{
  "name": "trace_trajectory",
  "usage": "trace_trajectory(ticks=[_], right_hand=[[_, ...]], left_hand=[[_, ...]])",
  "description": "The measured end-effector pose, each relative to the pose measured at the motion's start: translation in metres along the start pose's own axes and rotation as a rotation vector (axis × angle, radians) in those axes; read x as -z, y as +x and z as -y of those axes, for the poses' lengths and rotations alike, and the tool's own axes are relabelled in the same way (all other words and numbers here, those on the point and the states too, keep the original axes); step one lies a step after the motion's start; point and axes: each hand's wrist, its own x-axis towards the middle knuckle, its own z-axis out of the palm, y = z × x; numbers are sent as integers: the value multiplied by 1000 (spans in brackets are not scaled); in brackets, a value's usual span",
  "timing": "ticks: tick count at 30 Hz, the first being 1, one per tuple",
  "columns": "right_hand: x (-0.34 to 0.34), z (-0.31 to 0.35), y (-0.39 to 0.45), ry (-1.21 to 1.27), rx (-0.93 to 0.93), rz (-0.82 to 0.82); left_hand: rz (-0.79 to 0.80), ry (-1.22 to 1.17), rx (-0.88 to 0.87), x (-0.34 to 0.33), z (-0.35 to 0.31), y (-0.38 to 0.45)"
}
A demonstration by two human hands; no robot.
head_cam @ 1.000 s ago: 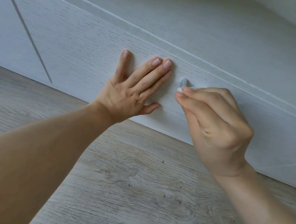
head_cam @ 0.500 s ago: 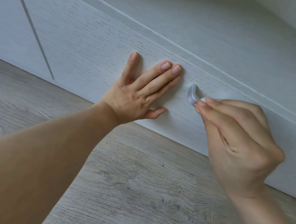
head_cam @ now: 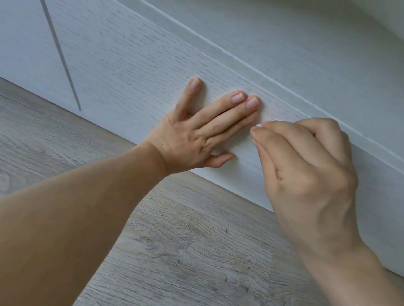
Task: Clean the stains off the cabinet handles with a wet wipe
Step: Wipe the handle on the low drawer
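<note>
Since the earlier frame the right hand had slid left, hiding the handle. It pinched a soft, limp wet wipe. The left hand lay spread on the drawer front beside it.

The left hand lies flat on the cabinet front just above the floor, with the curled right hand just beside it to the right.
</note>
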Motion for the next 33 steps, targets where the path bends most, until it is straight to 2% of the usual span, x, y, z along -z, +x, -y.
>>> trace_trajectory(ticks=[5,12,19,25,33], right_hand=[[3,-2,-4,17,43,24],[9,-8,-15,113,-46,-119],[18,-23,-37,87,-47,-158],[0,-6,-19,122,-35,-221],[17,-33,-47,139,-97,-193]], left_hand=[[3,-3,-11,1,2,1],[25,-8,-13,3,2,1],[41,0,-11,4,2,1],[54,13,-20,6,3,2],[95,34,-47,11,7,3]])
